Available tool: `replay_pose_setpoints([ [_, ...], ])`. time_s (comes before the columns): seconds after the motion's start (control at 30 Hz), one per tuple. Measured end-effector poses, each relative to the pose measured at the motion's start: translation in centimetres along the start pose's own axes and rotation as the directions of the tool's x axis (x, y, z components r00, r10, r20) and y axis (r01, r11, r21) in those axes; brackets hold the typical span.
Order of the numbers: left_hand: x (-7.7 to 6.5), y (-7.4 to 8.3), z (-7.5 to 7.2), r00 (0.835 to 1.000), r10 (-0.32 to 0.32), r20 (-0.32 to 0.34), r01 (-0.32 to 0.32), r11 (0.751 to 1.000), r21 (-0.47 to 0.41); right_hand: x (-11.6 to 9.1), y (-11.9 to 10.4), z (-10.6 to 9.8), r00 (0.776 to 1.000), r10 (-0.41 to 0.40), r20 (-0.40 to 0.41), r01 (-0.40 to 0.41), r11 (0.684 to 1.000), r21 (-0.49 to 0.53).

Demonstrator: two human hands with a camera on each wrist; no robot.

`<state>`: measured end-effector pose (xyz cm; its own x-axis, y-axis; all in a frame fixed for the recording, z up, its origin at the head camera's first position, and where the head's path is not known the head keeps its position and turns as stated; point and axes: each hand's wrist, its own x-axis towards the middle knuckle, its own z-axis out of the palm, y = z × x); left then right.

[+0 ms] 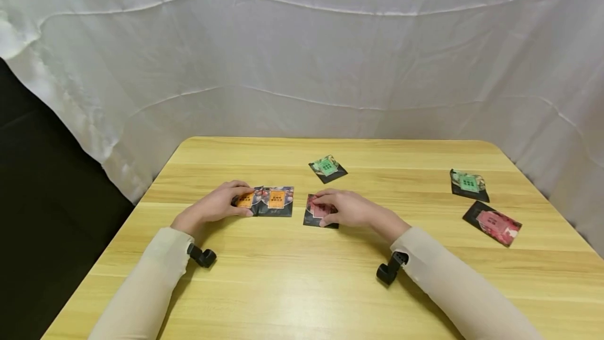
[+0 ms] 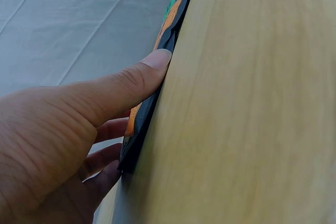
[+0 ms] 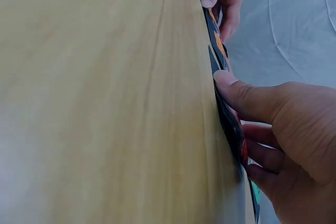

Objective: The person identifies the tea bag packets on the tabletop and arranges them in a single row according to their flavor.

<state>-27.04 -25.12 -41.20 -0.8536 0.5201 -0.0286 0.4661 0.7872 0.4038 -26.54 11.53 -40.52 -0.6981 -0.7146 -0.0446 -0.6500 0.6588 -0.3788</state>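
My left hand point(image 1: 218, 203) holds a flat black sachet with an orange label point(image 1: 245, 200), thumb at its near edge and fingers around the far side. A second orange-labelled sachet point(image 1: 277, 201) lies right against it on the right, flat on the table. To the right of that pair, my right hand point(image 1: 353, 208) grips a black sachet with a red label point(image 1: 320, 210) between thumb and fingers. In the right wrist view this red-labelled sachet point(image 3: 229, 124) is low along the tabletop, partly covered by the thumb.
Behind the hands lies a green-labelled sachet point(image 1: 329, 168), turned at an angle. Farther right on the wooden table point(image 1: 264, 287) are another green-labelled sachet point(image 1: 469, 184) and a red-labelled one point(image 1: 493, 223). A pale cloth point(image 1: 302, 62) hangs behind the table.
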Motion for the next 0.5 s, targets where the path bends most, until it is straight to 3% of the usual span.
replay_pose_setpoints([
  [0.5,0.1,0.0,0.2,1.0,-0.014,0.005,0.014,1.0,-0.007,2.0,0.6,-0.2,1.0,0.009,0.015,-0.009,1.0,0.008],
])
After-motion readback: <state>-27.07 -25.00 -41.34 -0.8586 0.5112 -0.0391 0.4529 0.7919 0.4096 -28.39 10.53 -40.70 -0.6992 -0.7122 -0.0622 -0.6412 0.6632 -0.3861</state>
